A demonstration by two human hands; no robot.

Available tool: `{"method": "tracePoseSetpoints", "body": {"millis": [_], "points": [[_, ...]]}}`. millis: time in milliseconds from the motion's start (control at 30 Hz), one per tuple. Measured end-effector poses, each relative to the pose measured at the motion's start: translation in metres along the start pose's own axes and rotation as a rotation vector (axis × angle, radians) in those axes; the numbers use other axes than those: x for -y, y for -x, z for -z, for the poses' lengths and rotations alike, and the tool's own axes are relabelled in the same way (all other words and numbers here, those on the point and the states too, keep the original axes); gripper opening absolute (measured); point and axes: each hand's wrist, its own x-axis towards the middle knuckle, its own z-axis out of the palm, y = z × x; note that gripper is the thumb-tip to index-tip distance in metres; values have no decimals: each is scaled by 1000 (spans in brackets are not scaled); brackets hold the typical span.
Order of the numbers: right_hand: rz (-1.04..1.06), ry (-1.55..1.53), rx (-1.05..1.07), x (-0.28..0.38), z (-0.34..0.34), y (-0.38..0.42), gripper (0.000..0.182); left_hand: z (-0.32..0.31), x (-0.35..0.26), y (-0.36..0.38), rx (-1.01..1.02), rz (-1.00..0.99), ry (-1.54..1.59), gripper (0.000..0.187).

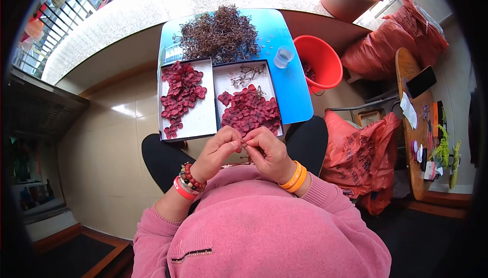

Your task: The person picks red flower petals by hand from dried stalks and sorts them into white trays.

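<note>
My left hand [219, 152] and my right hand [268, 152] meet above my lap, fingertips pinched together. Between them is something small; a bit of dark red shows at the right fingers, but its kind is hard to make out. Just beyond the hands, a right-hand box lid [217, 90] holds a heap of dark red artificial flower heads [251, 110] and a few bare brown stems [249, 76]. The left-hand white box lid [195, 120] carries more red flower heads [180, 92], spread along its left side.
A blue table [295, 100] bears a large pile of brown stems [218, 34] and a clear cup [283, 57]. Right of it stand a red bucket [325, 69] and red plastic bags [358, 151]. A wooden table [419, 176] with a phone [421, 82] is farther right.
</note>
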Motion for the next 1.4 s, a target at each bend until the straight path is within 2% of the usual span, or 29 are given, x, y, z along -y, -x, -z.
{"method": "tracePoseSetpoints", "body": {"millis": [167,200,267,367,500,567,700,800,900,1000,1067,1100,1133,1333,1400], "points": [[31,167,18,-5,-6,5,13,-5,12,-1,-76,26,-13,6],[-50,71,17,-5,-6,5,12,-5,13,-1,-96,36,9,6],[-212,-123,14,-4,-6,5,12,-4,16,-3,-117,-85,-178,4],[-722,-542,61,7,1,-1,10,-8,12,-2,-163,-210,-425,3],[-942,-656,144,-1,5,-1,10,-16,22,-1,-251,-335,-560,10],[-1006,-685,145,1,8,-5,9,-17,27,3,-253,-294,-501,10],[-995,-669,106,-12,-1,5,7,-17,37,5,-215,-177,-394,9],[-984,-649,115,-30,-7,19,5,-17,51,7,-198,-108,-466,7],[-966,-609,88,-45,-10,28,4,-15,52,-1,-137,-110,-666,2],[-992,-545,35,-50,-5,27,6,6,68,-23,-207,-172,-939,6],[-945,-544,-19,-55,1,27,6,26,81,-38,-315,-108,-1248,8],[-895,-416,14,-59,6,29,6,36,91,-43,-335,-82,-1301,8],[-902,-434,-19,-63,10,32,6,42,96,-50,-354,-56,-1355,8],[-1013,-535,-189,-63,30,28,7,42,120,-75,-176,-136,-1496,8],[-1030,-563,-200,-60,34,26,7,39,127,-87,-195,-89,-1406,13]]}}
